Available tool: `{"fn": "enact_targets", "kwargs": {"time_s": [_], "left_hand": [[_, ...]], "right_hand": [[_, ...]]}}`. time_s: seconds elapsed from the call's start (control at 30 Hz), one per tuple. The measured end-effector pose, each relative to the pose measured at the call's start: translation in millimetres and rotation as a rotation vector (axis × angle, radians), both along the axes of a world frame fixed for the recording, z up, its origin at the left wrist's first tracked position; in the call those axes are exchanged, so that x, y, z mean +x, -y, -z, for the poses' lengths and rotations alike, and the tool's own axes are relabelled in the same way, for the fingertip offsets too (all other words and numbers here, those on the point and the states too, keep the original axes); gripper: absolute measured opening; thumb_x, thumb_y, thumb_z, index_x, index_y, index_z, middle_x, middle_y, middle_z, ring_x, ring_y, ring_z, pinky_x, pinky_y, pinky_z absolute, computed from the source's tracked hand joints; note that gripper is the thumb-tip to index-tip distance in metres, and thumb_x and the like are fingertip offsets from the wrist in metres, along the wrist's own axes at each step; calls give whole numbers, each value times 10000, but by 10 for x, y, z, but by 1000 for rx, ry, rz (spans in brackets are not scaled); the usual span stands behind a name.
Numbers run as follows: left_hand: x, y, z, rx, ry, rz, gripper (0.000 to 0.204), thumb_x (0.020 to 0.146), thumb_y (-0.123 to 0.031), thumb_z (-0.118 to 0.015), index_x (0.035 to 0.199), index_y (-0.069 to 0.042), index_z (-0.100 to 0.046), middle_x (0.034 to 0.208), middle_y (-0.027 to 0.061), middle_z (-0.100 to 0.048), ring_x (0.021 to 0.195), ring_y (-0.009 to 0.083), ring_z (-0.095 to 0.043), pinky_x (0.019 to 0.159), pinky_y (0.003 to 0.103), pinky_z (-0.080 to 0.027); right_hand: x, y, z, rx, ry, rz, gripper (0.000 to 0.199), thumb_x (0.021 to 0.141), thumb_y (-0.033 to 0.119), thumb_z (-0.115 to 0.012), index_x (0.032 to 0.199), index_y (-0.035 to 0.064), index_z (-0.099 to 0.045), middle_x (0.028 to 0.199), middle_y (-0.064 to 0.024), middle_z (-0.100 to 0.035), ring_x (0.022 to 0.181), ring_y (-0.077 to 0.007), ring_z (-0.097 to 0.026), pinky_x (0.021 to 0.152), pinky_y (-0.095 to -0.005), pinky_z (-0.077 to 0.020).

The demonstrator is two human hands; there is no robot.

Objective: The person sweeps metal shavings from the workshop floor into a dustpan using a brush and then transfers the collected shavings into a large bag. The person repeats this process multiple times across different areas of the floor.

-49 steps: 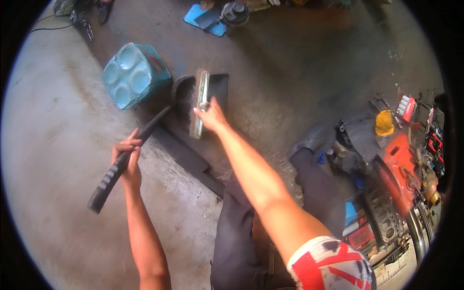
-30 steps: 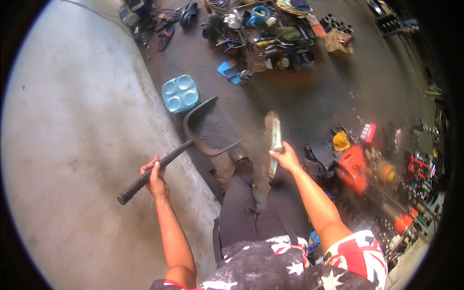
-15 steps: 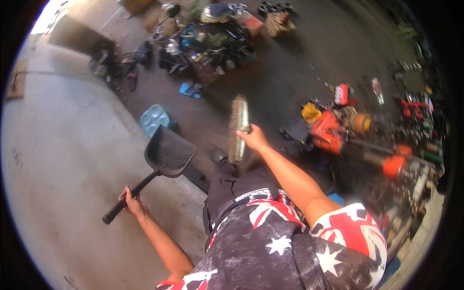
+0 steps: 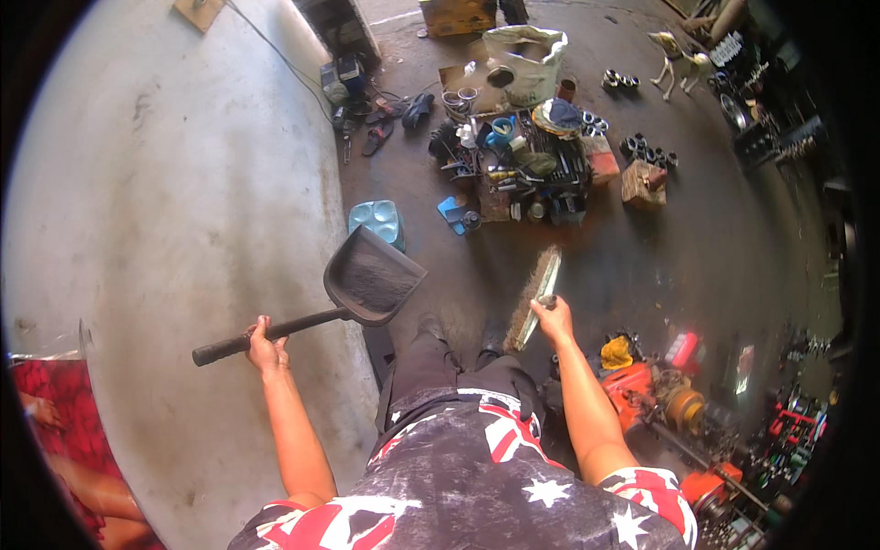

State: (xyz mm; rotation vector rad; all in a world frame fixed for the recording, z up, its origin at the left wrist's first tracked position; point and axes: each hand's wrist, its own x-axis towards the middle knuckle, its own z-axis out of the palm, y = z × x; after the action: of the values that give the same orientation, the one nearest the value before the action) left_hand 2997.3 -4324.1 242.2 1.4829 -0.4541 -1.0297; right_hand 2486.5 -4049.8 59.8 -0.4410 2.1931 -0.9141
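Note:
My left hand (image 4: 267, 348) is closed round the black handle of a dustpan (image 4: 374, 277), held out to the left. Grey dust or dirt lies in its pan. On the right, my right hand (image 4: 554, 323) grips a broom head (image 4: 536, 298) with brown bristles and a pale back, held by a short stub at its middle. The broom head is tilted and apart from the dustpan. Just beyond the pan stands a light blue plastic stool (image 4: 377, 220), partly hidden by the pan's far edge.
Ahead, tools and parts pile up on a low stand (image 4: 541, 174), with a white sack (image 4: 527, 60) behind. An orange machine (image 4: 632, 390) lies at right. A dog (image 4: 678, 62) stands far right. A pale wall (image 4: 183, 229) fills the left; sandals (image 4: 378, 136) lie near its base.
The view has swung to the right and farther ahead, bringing the sack and dog into sight. Both hands keep their holds; the dustpan handle is now closer to level.

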Motion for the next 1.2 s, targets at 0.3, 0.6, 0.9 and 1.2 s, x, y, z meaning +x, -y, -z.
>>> {"fn": "enact_targets", "kwargs": {"time_s": [0.3, 0.6, 0.9, 1.2], "left_hand": [[-260, 90, 379, 25, -28, -37, 237, 874, -90, -737, 949, -142, -519, 1007, 46, -623, 979, 194, -594, 743, 453, -469], [-405, 1005, 626, 86, -36, -21, 224, 872, -36, -734, 908, -99, -522, 867, 44, -598, 713, 120, -559, 547, 270, -411], [-602, 1822, 363, 96, -69, 43, 159, 902, -62, -737, 918, -31, -581, 944, 62, -614, 892, 158, -596, 796, 318, -494], [-1582, 2465, -55, 31, 65, 428, 277, 951, -242, -732, 1018, -1, -613, 969, 81, -637, 901, 167, -598, 826, 328, -484]], "right_hand": [[-21, 881, -57, 59, 113, -72, 437, 793, 339, -814, 1060, 14, -695, 956, -153, -736, 881, -268, -722, 778, -397, -559], [1040, 4507, -1199, -230, -82, -448, 754, 799, 607, -736, 1199, -29, -671, 963, -206, -729, 933, -295, -718, 811, -416, -541], [2289, 5247, -1522, -562, -84, -699, 404, 862, 310, -722, 1099, -15, -685, 1028, -221, -719, 941, -352, -708, 844, -426, -557], [2640, 4754, -1152, -515, 312, -715, 884, 847, 109, -744, 1574, 103, -242, 1484, -215, -332, 984, -263, -670, 849, -367, -573]]}}
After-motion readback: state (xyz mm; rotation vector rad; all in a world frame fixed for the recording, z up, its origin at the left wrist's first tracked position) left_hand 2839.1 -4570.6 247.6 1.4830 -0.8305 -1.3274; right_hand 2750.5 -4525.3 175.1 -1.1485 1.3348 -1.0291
